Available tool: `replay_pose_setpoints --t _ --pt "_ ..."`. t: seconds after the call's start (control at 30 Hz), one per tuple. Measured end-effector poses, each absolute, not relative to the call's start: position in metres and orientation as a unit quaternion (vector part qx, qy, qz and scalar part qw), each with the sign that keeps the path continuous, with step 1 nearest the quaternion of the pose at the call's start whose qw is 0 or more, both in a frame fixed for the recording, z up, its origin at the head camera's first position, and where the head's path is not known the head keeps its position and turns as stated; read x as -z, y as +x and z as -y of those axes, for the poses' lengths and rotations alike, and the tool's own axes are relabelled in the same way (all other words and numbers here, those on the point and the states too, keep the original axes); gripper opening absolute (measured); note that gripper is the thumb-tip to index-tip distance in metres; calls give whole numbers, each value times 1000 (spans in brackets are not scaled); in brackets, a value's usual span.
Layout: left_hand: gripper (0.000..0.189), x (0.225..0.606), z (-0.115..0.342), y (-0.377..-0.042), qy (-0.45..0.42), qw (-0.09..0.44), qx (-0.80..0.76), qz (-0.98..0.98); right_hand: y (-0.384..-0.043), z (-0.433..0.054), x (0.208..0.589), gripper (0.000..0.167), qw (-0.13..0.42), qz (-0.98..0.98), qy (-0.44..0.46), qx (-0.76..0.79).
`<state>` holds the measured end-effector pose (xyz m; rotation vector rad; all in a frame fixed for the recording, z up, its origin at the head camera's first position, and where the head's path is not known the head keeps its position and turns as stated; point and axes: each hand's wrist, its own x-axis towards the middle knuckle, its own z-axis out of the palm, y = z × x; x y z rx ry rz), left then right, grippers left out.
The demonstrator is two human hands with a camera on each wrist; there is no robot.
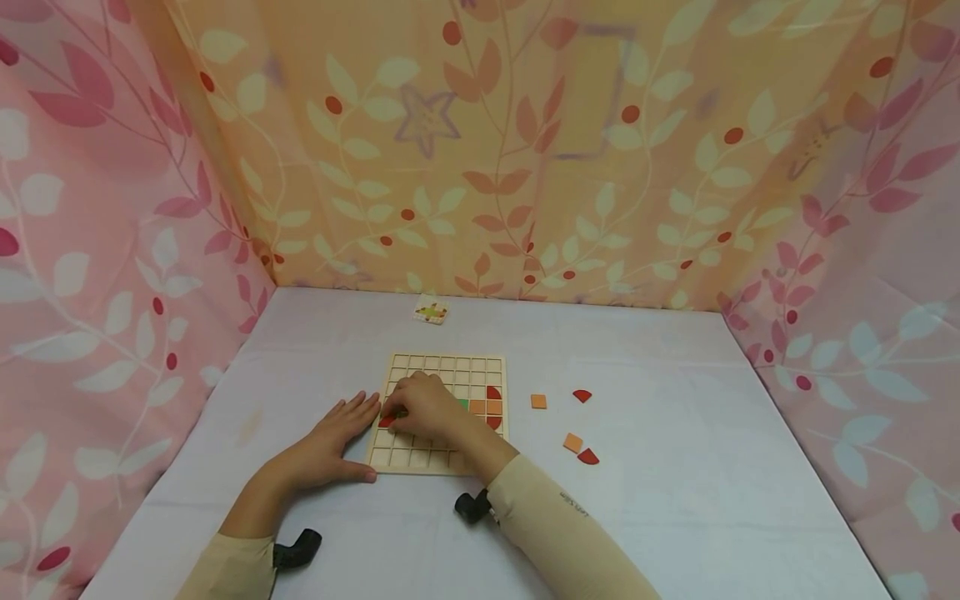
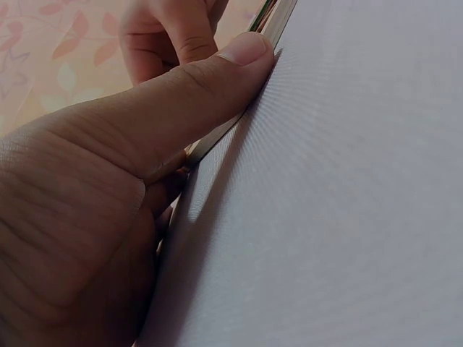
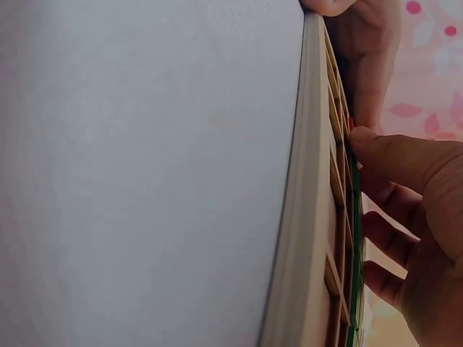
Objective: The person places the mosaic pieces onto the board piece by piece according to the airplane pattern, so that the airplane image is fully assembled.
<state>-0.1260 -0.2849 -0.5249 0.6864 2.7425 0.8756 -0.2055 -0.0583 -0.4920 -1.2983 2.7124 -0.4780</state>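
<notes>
A wooden grid board (image 1: 390, 459) lies on the white table. My right hand (image 1: 429, 406) reaches across it to the left edge, thumb and fingertips at a red quarter-circle tile (image 1: 386, 422) in a cell there. In the right wrist view the thumb meets that red tile (image 3: 351, 124), fingers bent over the grid. My left hand (image 1: 330, 442) lies flat beside the board, fingers straight along its left edge and thumb by the near left corner. On the board's right side sit orange square tiles (image 1: 494, 407), a green tile (image 1: 463, 405) and red quarter-circle tiles (image 1: 493, 392). My right hand hides the middle cells.
Right of the board lie loose orange squares (image 1: 538, 402) and red quarter-circles (image 1: 582, 396), one orange square (image 1: 573, 442) close to a red piece (image 1: 588, 457). A small patterned square (image 1: 432, 311) lies at the back. Patterned curtains (image 1: 495, 167) enclose the table.
</notes>
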Motion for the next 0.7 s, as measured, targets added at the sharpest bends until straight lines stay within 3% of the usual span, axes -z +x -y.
replay_pose_setpoints --t 0.23,0.7 --pt "119 524 285 -125 230 94 -293 -923 -205 50 484 24 31 -885 -435 161" --pt "120 526 284 -127 221 93 -289 -927 -194 -7 423 21 -48 -874 -444 190"
